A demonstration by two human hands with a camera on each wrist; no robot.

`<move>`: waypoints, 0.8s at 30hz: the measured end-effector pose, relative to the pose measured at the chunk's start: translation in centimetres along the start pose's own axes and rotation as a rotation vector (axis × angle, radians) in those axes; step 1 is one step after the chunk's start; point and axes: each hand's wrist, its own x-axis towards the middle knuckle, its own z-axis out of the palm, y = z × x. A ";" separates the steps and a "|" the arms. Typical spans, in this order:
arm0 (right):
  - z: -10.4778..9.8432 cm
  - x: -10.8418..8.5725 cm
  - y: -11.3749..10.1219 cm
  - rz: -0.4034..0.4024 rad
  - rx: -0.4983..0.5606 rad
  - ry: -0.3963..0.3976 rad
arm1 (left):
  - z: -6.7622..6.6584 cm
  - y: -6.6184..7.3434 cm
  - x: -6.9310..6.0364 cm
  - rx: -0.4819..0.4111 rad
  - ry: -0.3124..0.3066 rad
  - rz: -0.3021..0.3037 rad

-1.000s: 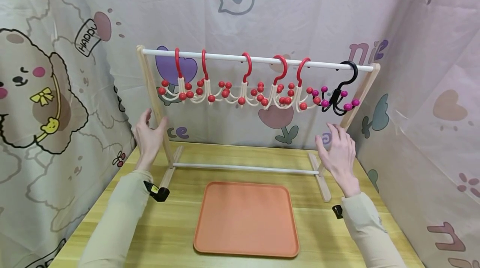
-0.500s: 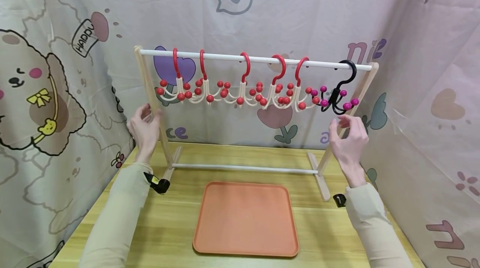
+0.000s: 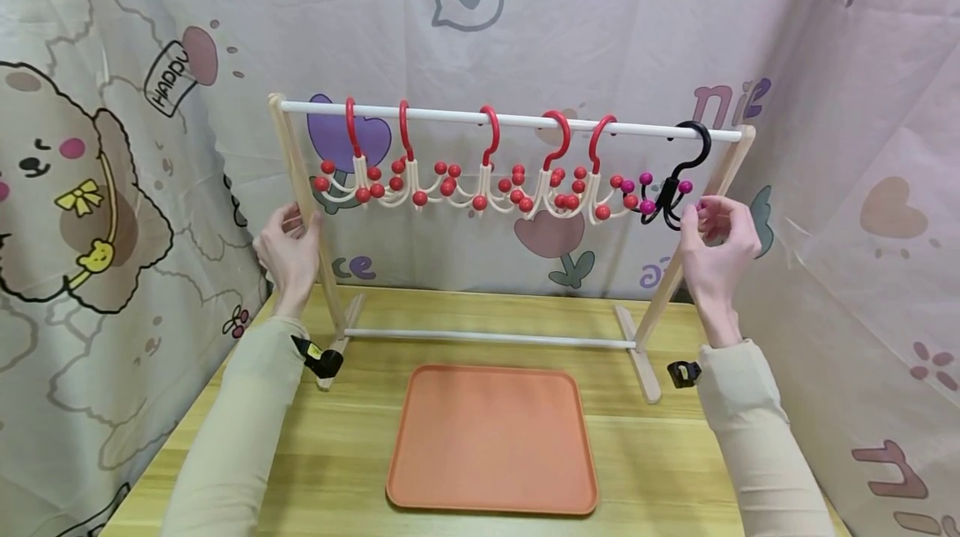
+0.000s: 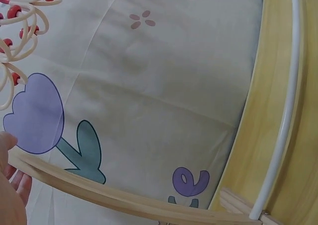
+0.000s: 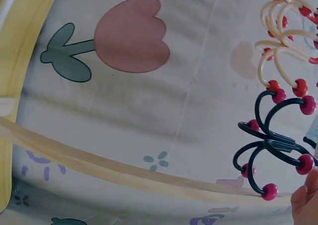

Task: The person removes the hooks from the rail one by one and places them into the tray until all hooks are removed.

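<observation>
A wooden rack with a white top bar (image 3: 450, 114) stands on the table. My left hand (image 3: 288, 249) grips its left post (image 3: 327, 278), thumb on one side and fingers on the other. At the opposite end my right hand (image 3: 716, 258) curls round the right post (image 3: 660, 299), just below a black hook hanger (image 3: 666, 197) with magenta balls. Part of that hanger hides behind the right fingers in the head view. Several red-hooked hangers (image 3: 490, 141) with cream arms and red balls hang along the bar. In the right wrist view, fingertips (image 5: 300, 200) show close to the black hanger (image 5: 280, 144).
An orange tray (image 3: 491, 441) lies on the wooden table (image 3: 341, 454) in front of the rack. A white lower bar (image 3: 487, 338) joins the rack's feet. Printed cloth (image 3: 480, 45) surrounds the table at the back and sides.
Both hands have closed in on the rack's posts. The right hand has moved right and up to its post; the left has settled round the left one. The hangers and tray keep their places.
</observation>
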 end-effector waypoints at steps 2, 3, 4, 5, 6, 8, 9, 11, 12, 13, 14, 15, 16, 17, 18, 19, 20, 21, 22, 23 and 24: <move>0.1 0.5 0.0 0.026 -0.002 -0.004 | 0.1 0.0 0.2 0.017 0.014 -0.002; 0.2 0.7 0.1 0.034 0.000 -0.004 | 0.1 0.0 0.2 0.018 0.019 -0.002; 0.2 0.9 0.3 0.041 -0.001 -0.003 | 0.2 0.1 0.3 0.020 0.025 0.000; 0.3 1.2 0.6 0.048 0.000 -0.003 | 0.3 0.1 0.4 0.019 0.029 0.002; 0.4 1.4 1.0 0.056 0.000 0.000 | 0.3 0.1 0.4 0.014 0.033 0.002; 0.6 2.0 1.8 0.066 0.001 0.005 | 0.4 0.1 0.5 0.018 0.038 0.009; 0.6 2.3 2.1 0.072 0.002 0.004 | 0.5 0.1 0.5 0.024 0.042 0.010; 0.8 2.8 2.4 0.085 0.005 -0.004 | 0.5 0.2 0.6 0.041 0.051 0.014; 0.8 3.0 2.5 0.091 0.005 -0.010 | 0.5 0.2 0.6 0.048 0.055 0.014; 0.8 3.3 2.5 0.098 0.007 -0.017 | 0.5 0.2 0.6 0.056 0.060 0.013; 0.9 3.5 2.5 0.105 0.008 -0.025 | 0.4 0.2 0.7 0.058 0.063 0.014; 0.9 3.7 2.4 0.112 0.009 -0.034 | 0.4 0.2 0.7 0.062 0.065 0.014; 0.9 3.9 2.3 0.118 0.007 -0.042 | 0.4 0.2 0.8 0.065 0.063 0.013; 1.0 4.1 2.2 0.123 0.005 -0.049 | 0.3 0.2 0.8 0.068 0.062 0.013; 1.0 4.3 2.2 0.128 0.001 -0.055 | 0.3 0.2 0.9 0.072 0.058 0.013; 1.1 4.4 2.1 0.136 -0.001 -0.062 | 0.2 0.2 0.9 0.077 0.054 0.013; 1.1 4.6 2.1 0.140 -0.005 -0.068 | 0.2 0.2 1.0 0.080 0.049 0.014; 1.2 4.7 2.1 0.145 -0.008 -0.074 | 0.2 0.2 1.1 0.084 0.045 0.014; 1.3 4.9 2.1 0.151 -0.009 -0.080 | 0.1 0.3 1.1 0.087 0.040 0.014; 1.3 5.1 2.1 0.157 -0.008 -0.086 | 0.1 0.3 1.2 0.090 0.036 0.016; 1.4 5.2 2.2 0.166 -0.005 -0.090 | 0.1 0.3 1.2 0.093 0.031 0.017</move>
